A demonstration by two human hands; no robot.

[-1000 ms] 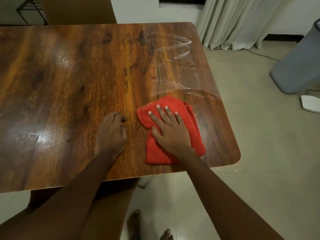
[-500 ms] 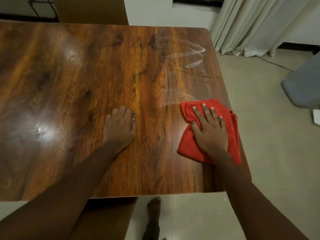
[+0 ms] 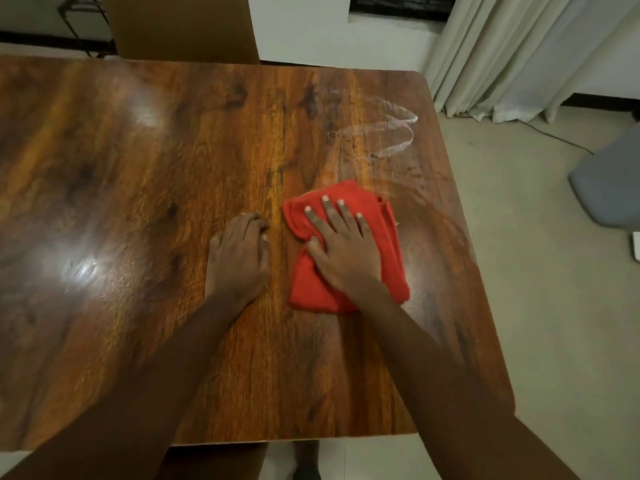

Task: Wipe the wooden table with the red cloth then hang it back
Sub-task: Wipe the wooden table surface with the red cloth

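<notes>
The red cloth (image 3: 391,251) lies bunched flat on the glossy wooden table (image 3: 138,202), right of the middle. My right hand (image 3: 341,249) presses down on it with fingers spread, palm covering its centre. Just left of the cloth, my left hand (image 3: 239,258) rests on the bare wood with its fingers curled under. Pale wet streaks (image 3: 388,133) curve across the table's far right corner, and a damp sheen spreads right of the cloth.
A brown chair back (image 3: 180,26) stands behind the far edge, with a dark wire rack (image 3: 83,15) to its left. White curtains (image 3: 519,53) hang at the back right. A grey bin (image 3: 609,188) sits on the tiled floor to the right.
My right hand has slid the cloth from near the table's right edge back left, close to my left hand. The view has shifted, showing more of the near table.
</notes>
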